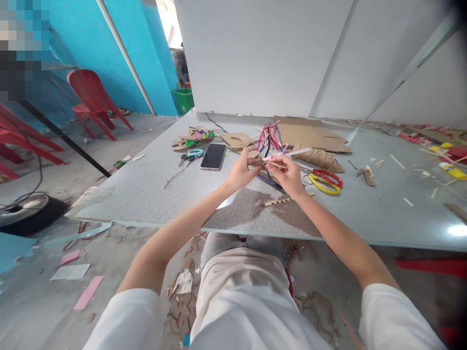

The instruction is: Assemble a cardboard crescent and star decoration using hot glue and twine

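My left hand (pixel 243 170) and my right hand (pixel 288 176) meet above the table, fingers pinched together. Between their fingertips is a small pink strip (pixel 269 158), partly hidden by the fingers; its exact kind I cannot make out. A thin pale strip (pixel 299 152) sticks out to the right behind my right hand. Under the hands lie a dark pen-like item (pixel 270 183) and a striped yellow pencil (pixel 279 201). Scissors (pixel 326 181) with red and yellow handles rest just right of my right hand. Pink, white and dark pipe cleaners (pixel 268 136) are bunched behind the hands.
On the grey table (pixel 146 199) lie a phone (pixel 213 156), keys with a blue clip (pixel 193 154), decorated brown paper (pixel 193 138), cardboard (pixel 310 133) and a brown paper roll (pixel 317 158). Scraps and a yellow tube (pixel 452 170) are at right. Red chairs (pixel 89 99) stand left.
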A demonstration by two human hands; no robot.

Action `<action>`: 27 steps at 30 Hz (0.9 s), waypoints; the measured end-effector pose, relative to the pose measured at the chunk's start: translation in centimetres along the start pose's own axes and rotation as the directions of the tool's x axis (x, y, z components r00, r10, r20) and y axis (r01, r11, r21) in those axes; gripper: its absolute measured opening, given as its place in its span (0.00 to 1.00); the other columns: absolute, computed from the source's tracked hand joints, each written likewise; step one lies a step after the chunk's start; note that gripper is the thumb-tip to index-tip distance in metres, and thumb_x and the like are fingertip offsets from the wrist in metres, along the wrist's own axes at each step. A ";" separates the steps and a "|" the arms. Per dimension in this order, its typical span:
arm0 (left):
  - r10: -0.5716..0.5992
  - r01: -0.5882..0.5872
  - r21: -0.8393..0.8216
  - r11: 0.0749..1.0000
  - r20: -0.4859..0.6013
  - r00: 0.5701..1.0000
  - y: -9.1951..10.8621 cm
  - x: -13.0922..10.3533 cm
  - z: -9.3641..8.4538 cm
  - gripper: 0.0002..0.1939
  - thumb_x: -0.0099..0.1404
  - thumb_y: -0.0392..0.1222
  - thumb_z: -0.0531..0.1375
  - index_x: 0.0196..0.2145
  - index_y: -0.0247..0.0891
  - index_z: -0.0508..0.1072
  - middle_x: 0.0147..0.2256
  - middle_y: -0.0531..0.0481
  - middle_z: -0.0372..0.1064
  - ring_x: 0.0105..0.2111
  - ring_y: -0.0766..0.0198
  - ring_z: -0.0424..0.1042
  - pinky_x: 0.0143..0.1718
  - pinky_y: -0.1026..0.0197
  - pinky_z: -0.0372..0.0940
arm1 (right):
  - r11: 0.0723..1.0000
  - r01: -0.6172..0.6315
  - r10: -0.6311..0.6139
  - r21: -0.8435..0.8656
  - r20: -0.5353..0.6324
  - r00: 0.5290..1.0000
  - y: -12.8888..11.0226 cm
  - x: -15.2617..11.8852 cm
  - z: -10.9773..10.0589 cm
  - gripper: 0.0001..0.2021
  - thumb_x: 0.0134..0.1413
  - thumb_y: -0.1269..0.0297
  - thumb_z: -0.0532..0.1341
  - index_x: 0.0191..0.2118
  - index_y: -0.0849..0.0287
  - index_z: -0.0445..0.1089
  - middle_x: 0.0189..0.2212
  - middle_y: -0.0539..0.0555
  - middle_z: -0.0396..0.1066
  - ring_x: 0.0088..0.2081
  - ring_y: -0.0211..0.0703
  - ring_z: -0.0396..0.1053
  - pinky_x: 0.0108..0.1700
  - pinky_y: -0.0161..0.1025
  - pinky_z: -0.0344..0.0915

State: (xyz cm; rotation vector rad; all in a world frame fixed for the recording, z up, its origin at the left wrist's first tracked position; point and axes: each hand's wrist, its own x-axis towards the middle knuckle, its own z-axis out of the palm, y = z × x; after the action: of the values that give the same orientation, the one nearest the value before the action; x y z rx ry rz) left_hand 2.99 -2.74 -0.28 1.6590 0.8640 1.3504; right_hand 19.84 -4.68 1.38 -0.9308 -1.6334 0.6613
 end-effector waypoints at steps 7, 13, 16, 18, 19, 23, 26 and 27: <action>-0.120 0.123 -0.228 0.966 0.027 0.992 -0.4 0.6 -0.4 0.30 0.51 0.36 0.68 0.49 0.39 0.59 0.32 0.52 0.75 0.35 0.64 0.76 0.37 0.64 0.64 | 0.945 0.161 -0.217 -0.285 -0.175 0.960 -5.3 -1.3 -6.8 0.16 0.54 0.45 0.64 0.38 0.51 0.73 0.35 0.52 0.75 0.35 0.42 0.72 0.36 0.41 0.68; -0.160 0.160 -0.257 0.953 0.021 0.987 0.9 0.3 -0.2 0.26 0.52 0.31 0.64 0.47 0.39 0.60 0.29 0.55 0.74 0.31 0.68 0.75 0.33 0.66 0.62 | 0.830 -0.096 -0.069 -0.549 -0.272 0.960 -0.6 -3.8 -16.6 0.16 0.51 0.44 0.64 0.31 0.53 0.73 0.28 0.54 0.75 0.30 0.45 0.72 0.31 0.44 0.66; -0.200 0.194 -0.249 0.949 0.003 0.980 1.2 0.2 -0.1 0.26 0.51 0.30 0.63 0.47 0.39 0.61 0.25 0.58 0.73 0.26 0.70 0.72 0.29 0.67 0.59 | 0.774 -0.171 0.129 -0.610 -0.113 0.985 3.5 -4.2 -20.1 0.19 0.47 0.45 0.66 0.38 0.55 0.75 0.32 0.57 0.77 0.34 0.49 0.74 0.35 0.46 0.68; -0.214 0.207 -0.234 0.950 -0.007 0.977 1.3 0.2 -0.1 0.26 0.50 0.31 0.64 0.46 0.39 0.61 0.24 0.59 0.72 0.24 0.71 0.71 0.28 0.67 0.58 | 0.730 -0.149 0.199 -0.667 -0.001 0.980 5.7 -4.1 -21.3 0.21 0.48 0.48 0.66 0.43 0.57 0.75 0.40 0.60 0.77 0.39 0.51 0.75 0.39 0.47 0.69; -0.220 0.213 -0.230 0.950 -0.007 0.975 1.4 0.1 -0.2 0.26 0.50 0.31 0.64 0.46 0.39 0.61 0.24 0.59 0.72 0.24 0.71 0.70 0.27 0.67 0.58 | 0.706 -0.118 0.228 -0.699 0.067 0.971 6.5 -3.9 -21.6 0.22 0.48 0.49 0.66 0.45 0.57 0.75 0.43 0.61 0.77 0.41 0.52 0.74 0.41 0.47 0.69; -0.201 0.199 -0.212 0.957 0.014 0.980 1.6 0.1 -0.6 0.26 0.50 0.35 0.66 0.46 0.39 0.62 0.25 0.57 0.73 0.25 0.69 0.72 0.28 0.66 0.59 | 0.639 -0.020 0.330 -0.769 0.251 0.910 8.1 -2.8 -21.6 0.23 0.52 0.47 0.63 0.48 0.59 0.75 0.44 0.62 0.76 0.42 0.51 0.73 0.42 0.43 0.66; -0.158 0.158 -0.200 0.967 0.017 0.987 1.7 0.1 -0.8 0.27 0.51 0.36 0.66 0.48 0.39 0.63 0.28 0.55 0.73 0.27 0.67 0.73 0.30 0.65 0.61 | 0.555 -0.009 0.388 -0.832 0.249 0.887 8.4 -1.9 -21.1 0.26 0.53 0.43 0.60 0.47 0.59 0.75 0.39 0.61 0.76 0.35 0.48 0.71 0.35 0.40 0.61; -0.152 0.151 -0.195 0.969 0.011 0.988 1.6 0.1 -0.7 0.26 0.51 0.36 0.65 0.48 0.39 0.63 0.28 0.55 0.72 0.28 0.67 0.73 0.31 0.65 0.62 | 0.523 -0.011 0.408 -0.852 0.239 0.881 8.4 -1.7 -20.9 0.26 0.53 0.43 0.59 0.47 0.60 0.75 0.37 0.61 0.76 0.33 0.47 0.70 0.33 0.40 0.59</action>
State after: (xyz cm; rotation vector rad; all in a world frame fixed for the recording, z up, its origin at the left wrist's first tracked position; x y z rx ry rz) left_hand 2.31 -3.21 1.32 1.4112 0.8156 1.2901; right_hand 42.22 -2.46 -1.02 -1.8233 -2.3118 0.1784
